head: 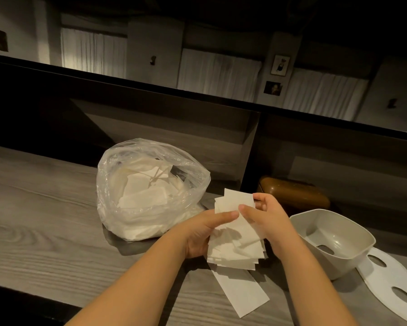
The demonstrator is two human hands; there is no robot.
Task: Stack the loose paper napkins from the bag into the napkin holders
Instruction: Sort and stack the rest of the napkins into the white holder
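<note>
While both hands pinch the napkin stack, bag and holder flank it.

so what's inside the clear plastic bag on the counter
Inside the clear plastic bag lie loose white paper napkins, jumbled, some folded. The crumpled plastic and the napkins on top hide how deep the pile goes and anything beneath it.
</note>
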